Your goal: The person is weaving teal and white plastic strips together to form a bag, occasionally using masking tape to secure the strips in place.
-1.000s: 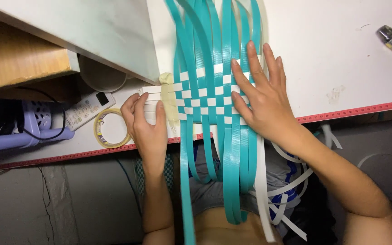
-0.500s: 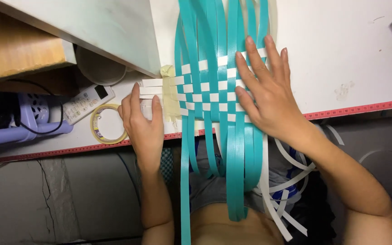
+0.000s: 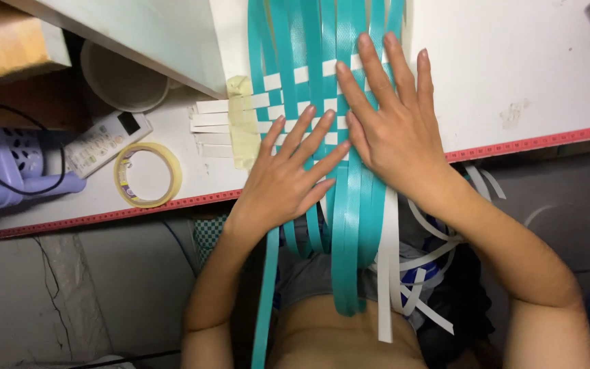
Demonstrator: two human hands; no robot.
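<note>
Two bare hands are pressed flat, fingers spread, gripping nothing, on a woven mat of teal and white plastic strips point(image 3: 308, 109) at the white table's near edge point(image 3: 513, 82); the left hand point(image 3: 288, 181) has been moved rightward off the white strip ends point(image 3: 209, 126), beside the right hand point(image 3: 397, 130); a yellow tape roll point(image 3: 147, 175) and white remote control point(image 3: 107, 140) lie left.

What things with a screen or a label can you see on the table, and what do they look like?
Remote control: lies slanted on the white table, left of the hands, beside the tape roll; long, white, with a small dark screen and rows of pale buttons.
Tape roll: flat on the table near its red edge; a yellowish ring, with small print inside too tiny to make out.
No packages or signs show.
</note>
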